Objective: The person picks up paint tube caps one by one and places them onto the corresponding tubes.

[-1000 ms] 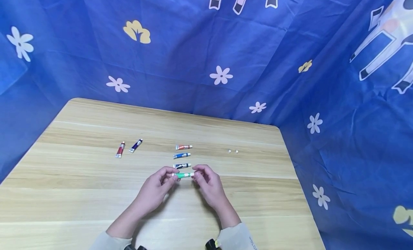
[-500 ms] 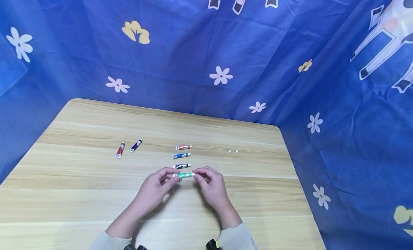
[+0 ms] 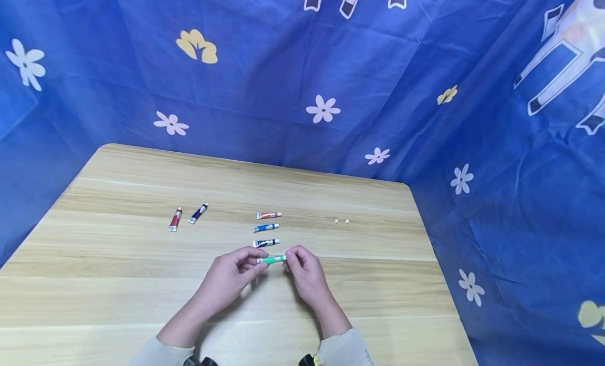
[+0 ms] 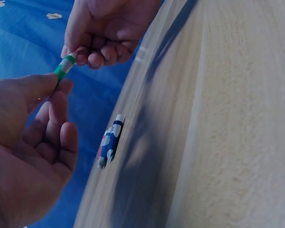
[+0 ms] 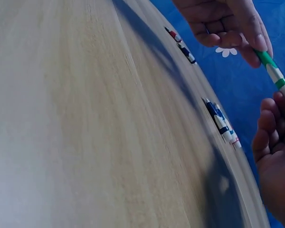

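Fingers of the left hand (image 3: 230,275) pinch the crimped end of a small green paint tube (image 3: 272,259), while fingers of the right hand (image 3: 304,270) pinch its cap end, so the tube is held level just above the wooden counter (image 3: 118,282). Just beyond it lie three more tubes in a column: dark blue (image 3: 266,243), blue (image 3: 265,227) and red (image 3: 268,215). Farther left lie a red tube (image 3: 175,219) and a purple tube (image 3: 198,213). Two white caps (image 3: 341,221) sit to the right.
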Motion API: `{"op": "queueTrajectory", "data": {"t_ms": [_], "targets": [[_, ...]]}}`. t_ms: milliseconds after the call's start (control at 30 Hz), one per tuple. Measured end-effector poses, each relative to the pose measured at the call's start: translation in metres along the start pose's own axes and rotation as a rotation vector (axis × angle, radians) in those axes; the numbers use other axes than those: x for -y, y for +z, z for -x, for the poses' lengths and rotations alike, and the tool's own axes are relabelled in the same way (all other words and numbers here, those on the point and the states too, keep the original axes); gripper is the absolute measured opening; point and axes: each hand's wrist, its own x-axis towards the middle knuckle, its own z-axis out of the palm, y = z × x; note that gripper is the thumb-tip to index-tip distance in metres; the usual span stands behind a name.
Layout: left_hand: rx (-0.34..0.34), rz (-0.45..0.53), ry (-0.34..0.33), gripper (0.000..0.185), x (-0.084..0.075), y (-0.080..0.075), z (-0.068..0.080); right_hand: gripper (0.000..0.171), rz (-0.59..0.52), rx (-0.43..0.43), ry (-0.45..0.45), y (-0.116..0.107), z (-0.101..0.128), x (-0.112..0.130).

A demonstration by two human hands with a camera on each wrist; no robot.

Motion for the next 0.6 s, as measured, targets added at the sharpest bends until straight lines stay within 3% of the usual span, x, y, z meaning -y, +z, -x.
{"op": "queueTrajectory", "data": {"t_ms": [200, 433, 600], "targets": [[-0.009, -0.064, 0.048, 0.024, -0.0016, 0.0016, 0.0013, 0.032, 0.063, 0.012, 0.015, 0.0031, 0.0011, 0.0007], [-0.034, -0.212, 0.181, 0.023, -0.0007, 0.003, 0.0022, 0.032, 0.137, 0.014, 0.008, 0.0036, 0.0029, -0.0011], [0.014, -0.338, 0.215, 0.028, -0.0022, 0.0, -0.0025, 0.033, 0.126, -0.018, 0.018, 0.0047, 0.0035, -0.0036]]}}
